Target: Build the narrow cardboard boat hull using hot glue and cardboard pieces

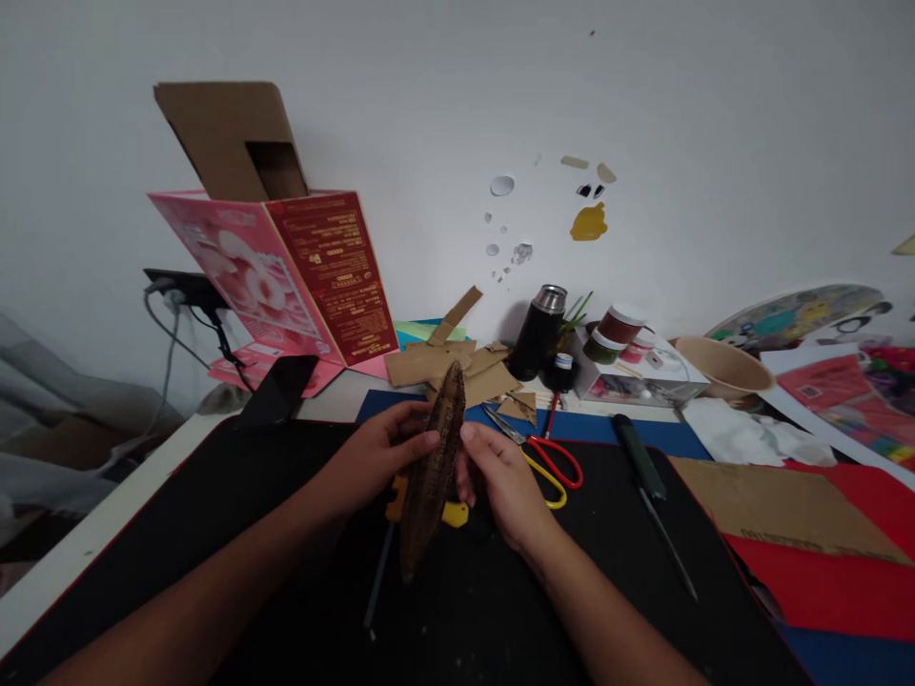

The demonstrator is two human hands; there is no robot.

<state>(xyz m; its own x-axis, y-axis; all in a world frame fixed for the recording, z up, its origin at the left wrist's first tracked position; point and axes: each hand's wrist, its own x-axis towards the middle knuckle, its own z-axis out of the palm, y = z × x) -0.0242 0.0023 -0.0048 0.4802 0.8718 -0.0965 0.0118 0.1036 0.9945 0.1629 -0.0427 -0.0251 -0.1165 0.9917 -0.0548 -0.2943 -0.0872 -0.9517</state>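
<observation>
Held up over the black mat (500,600) is a long, narrow brown cardboard piece (435,457), tapered toward both ends, with a rough corrugated edge facing me. My left hand (390,443) grips it from the left, thumb across its near face and fingers behind. From the other side my right hand (507,486) pinches its right edge, thumb on top and fingers curled below. Partly covered by the cardboard, a yellow-handled tool (456,514) lies on the mat. Scissors (554,462) with red and yellow handles rest just beyond my right hand.
Cardboard scraps (476,372) lie at the back beside a black thermos (538,333). A green-handled knife (654,486) is on the right, near a cardboard sheet (786,505) on red paper (822,591). At the left stand a pink box (286,276) and a phone (278,391).
</observation>
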